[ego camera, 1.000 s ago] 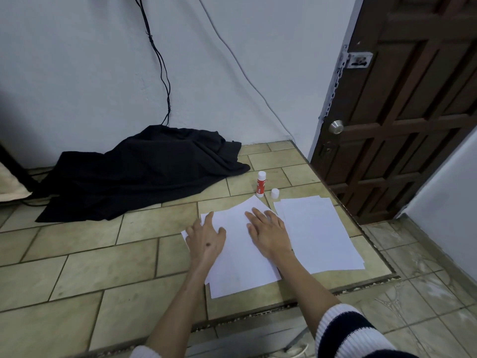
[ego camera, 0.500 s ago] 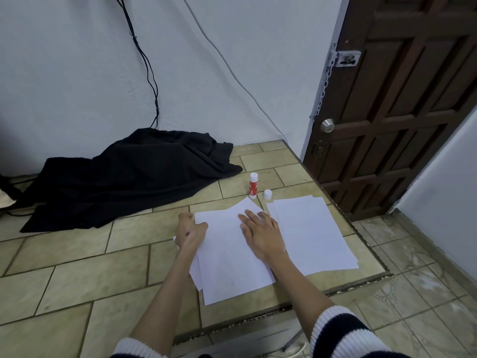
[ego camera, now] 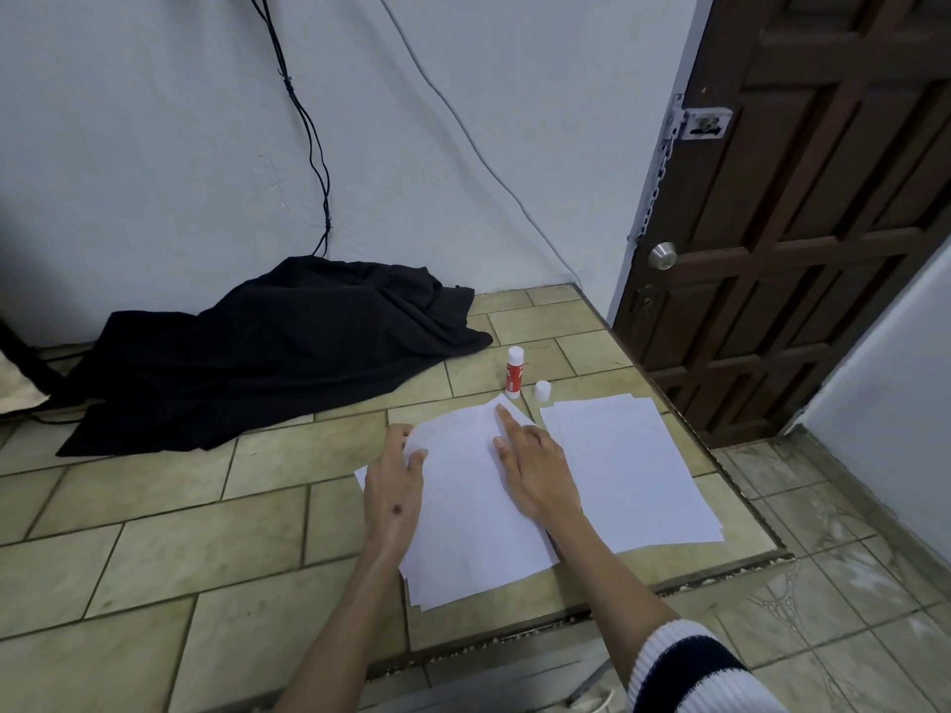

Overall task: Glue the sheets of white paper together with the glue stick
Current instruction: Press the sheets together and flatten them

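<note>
Head view | we press the glued sheets (ego camera: 473, 512) flat | left hand (ego camera: 393, 486) holds the edge, right hand (ego camera: 535, 470) open-fingered | smooth outward, keep corners aligned

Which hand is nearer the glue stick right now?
Right. The right hand lies on the near paper stack, index finger pointing toward the upright glue stick just beyond. The left hand holds that stack's left edge, farther away.
</note>
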